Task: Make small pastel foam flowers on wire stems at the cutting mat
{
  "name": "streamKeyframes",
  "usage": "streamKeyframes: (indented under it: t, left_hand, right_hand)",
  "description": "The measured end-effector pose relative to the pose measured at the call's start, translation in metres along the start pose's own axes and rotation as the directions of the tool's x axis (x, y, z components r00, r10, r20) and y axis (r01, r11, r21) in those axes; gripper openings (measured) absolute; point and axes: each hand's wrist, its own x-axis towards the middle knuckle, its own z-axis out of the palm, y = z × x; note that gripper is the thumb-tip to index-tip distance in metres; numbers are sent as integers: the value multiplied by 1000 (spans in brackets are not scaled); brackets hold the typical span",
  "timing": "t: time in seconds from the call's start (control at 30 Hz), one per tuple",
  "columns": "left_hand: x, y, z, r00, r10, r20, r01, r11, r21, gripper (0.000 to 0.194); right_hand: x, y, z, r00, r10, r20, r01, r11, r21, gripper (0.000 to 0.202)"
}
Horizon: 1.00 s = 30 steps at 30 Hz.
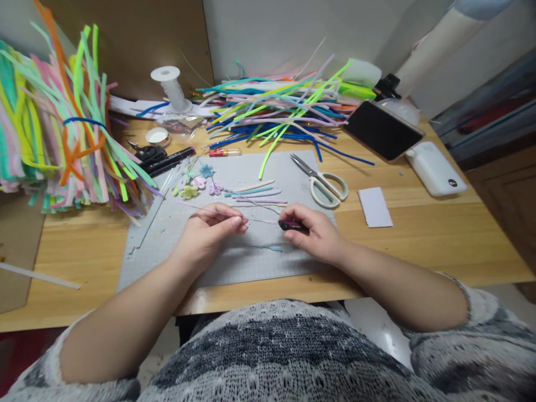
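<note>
My left hand (221,221) pinches a thin pale purple stem (262,221), like a trimmed pipe cleaner, stretched sideways above the grey cutting mat (167,262). In my right hand (312,231) is a small black tool with a magenta part (293,225), its tip close to the stem's right end; its kind is mostly hidden by my fingers. Below the hands lies a short blue trimmed pipe cleaner (274,248). Just beyond them, several cut pipe cleaners (255,192) rest on the mat. Small fuzzy flowers (189,191) in yellow, pink, purple and blue sit to their left.
Scissors (324,184) lie at the mat's upper right, near a white card (376,207). A phone (383,131) leans beside a white power bank (435,169). Loose pipe cleaners (285,106) pile at the back; a large bundle (75,123) and a spool (171,89) stand left.
</note>
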Motion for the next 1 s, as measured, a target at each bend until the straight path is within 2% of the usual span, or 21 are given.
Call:
streamKeyframes:
  t: [0.13,0.33,0.53,0.67,1.0]
  left_hand:
    - [-1,5,1,1000,13,-25,-13,999,-31,23]
    - [-2,5,1,999,51,-2,-51,997,-58,19]
    - [-2,5,1,998,55,3,-55,997,-59,20]
    - [-2,5,3,999,48,3,-48,998,-49,21]
    - [-3,5,3,999,40,28,-40,999,-26,21]
  right_hand:
    - [-1,3,-1,997,28,-78,-33,997,-69,26]
    - [0,2,-1,996,-8,-83,1,997,-83,23]
    - [-1,0,2,993,-11,-118,5,998,-55,16]
    - [-2,0,5,985,27,-173,-27,1000,1,22]
    - [1,0,5,989,63,-131,-56,997,59,20]
